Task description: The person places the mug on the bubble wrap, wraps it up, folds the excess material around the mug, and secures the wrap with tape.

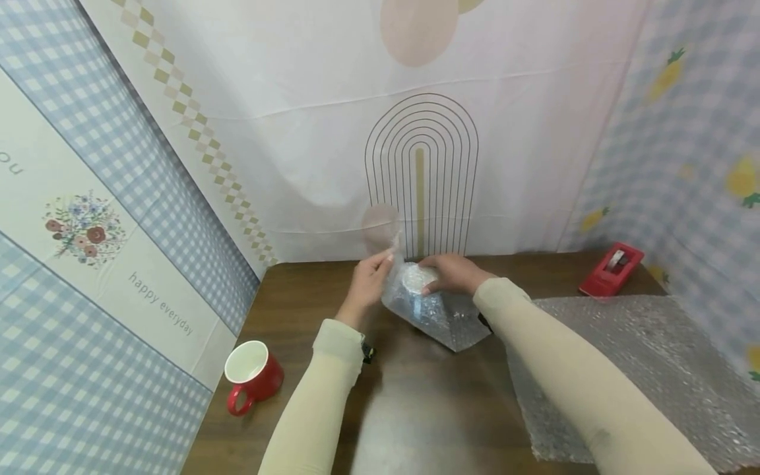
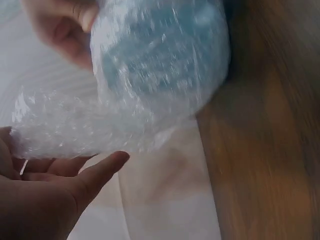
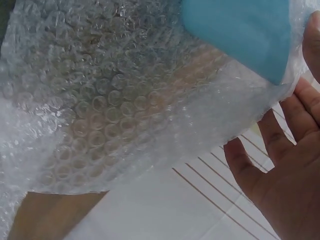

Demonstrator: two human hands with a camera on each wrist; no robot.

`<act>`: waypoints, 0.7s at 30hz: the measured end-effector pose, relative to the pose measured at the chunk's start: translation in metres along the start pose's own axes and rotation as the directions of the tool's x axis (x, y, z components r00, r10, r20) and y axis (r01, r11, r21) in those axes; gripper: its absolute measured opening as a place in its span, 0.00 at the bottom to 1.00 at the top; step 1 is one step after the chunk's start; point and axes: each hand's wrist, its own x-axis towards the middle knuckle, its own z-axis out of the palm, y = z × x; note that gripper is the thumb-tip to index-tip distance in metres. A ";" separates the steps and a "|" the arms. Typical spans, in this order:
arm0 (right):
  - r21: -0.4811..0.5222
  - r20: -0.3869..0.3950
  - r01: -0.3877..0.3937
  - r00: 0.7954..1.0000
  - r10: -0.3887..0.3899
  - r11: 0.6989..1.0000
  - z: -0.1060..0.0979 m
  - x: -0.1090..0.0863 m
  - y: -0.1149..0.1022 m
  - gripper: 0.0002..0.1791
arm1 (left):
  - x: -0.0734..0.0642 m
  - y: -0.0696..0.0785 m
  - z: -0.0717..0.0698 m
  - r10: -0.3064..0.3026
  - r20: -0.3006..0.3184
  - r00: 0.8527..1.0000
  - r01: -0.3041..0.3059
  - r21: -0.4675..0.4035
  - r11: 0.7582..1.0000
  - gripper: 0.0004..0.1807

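Observation:
A blue, round-sided object [image 3: 240,35] sits inside clear bubble wrap [image 3: 115,115] at the back middle of the table; its exact kind is hidden by the wrap. In the head view its round pale end [image 1: 415,280] faces up. My left hand [image 1: 369,280] pinches a raised flap of the wrap to the left of it, and the left wrist view shows that flap [image 2: 65,127] between thumb and fingers. From the right, my right hand [image 1: 457,273] grips the wrapped object, its fingers [image 3: 272,135] along the wrap's edge. A loose corner of the wrap spreads toward the front.
On the left of the table stands a red mug [image 1: 261,381] with a white inside. A red tape dispenser [image 1: 611,270] is at the back right. A large sheet of bubble wrap [image 1: 641,369] lies under the right forearm. A printed cloth [image 1: 315,165] hangs behind the table.

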 end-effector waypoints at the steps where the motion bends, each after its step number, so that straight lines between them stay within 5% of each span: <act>1: 0.007 0.004 -0.001 1.000 0.001 1.000 0.000 0.000 0.001 0.41 | 0.000 0.002 0.004 0.018 0.036 0.999 -0.019 0.022 1.000 0.21; 9: 0.186 -0.046 0.002 0.999 0.006 0.983 0.006 0.002 0.011 0.50 | -0.006 -0.001 0.031 0.072 0.273 0.959 -0.130 0.199 0.971 0.24; 12: 0.262 -0.059 -0.009 0.998 0.025 0.965 0.008 0.002 0.014 0.57 | 0.004 -0.028 0.038 0.102 0.329 0.939 -0.201 0.282 0.938 0.32; 16: 0.324 -0.037 -0.042 0.998 0.057 0.945 0.008 0.001 0.017 0.56 | 0.014 -0.033 0.033 0.051 0.391 0.919 -0.149 0.226 0.963 0.32; 19: 0.329 -0.034 -0.044 0.998 0.058 0.943 0.008 0.001 0.018 0.50 | 0.011 -0.007 0.020 -0.031 0.459 0.888 -0.070 0.201 0.977 0.27; 21: 0.316 -0.040 -0.032 0.998 0.046 0.948 0.009 0.002 0.019 0.47 | 0.011 0.000 0.015 -0.053 0.499 0.865 -0.086 0.251 0.964 0.29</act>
